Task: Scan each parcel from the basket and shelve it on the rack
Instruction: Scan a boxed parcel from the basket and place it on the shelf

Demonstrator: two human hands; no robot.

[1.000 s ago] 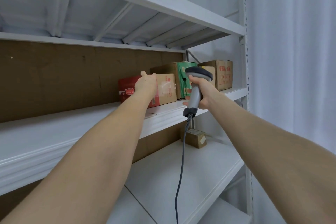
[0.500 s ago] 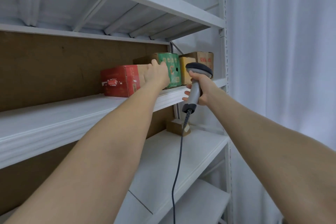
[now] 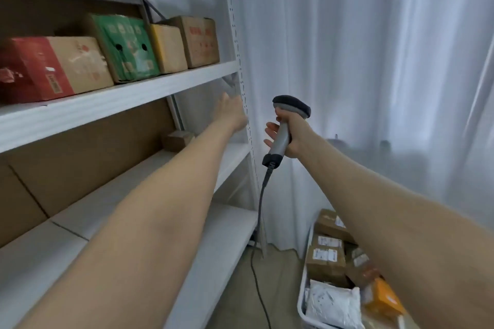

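Gripping the scanner (image 3: pixel 282 131), right hand (image 3: pixel 293 136) (left hand (image 3: pixel 232 115) empty).

No text could actually be read anywhere. The red-and-brown box (image 3: pixel 50 67) on the rack shelf (image 3: pixel 149 88) carried faint red print and a small dark label panel, all too blurred to make out. The green box (image 3: pixel 125 48) beside it showed pale marks that may have been characters, though motion blur left that uncertain. The brown box (image 3: pixel 199 40) at the shelf's right end bore red blocks of print, illegible. In the basket (image 3: pixel 303 299), the cardboard parcels (image 3: pixel 326 256) wore white shipping labels with dark lines, and the white mailer bag (image 3: pixel 331 304) had a grey printed patch; none could be deciphered.
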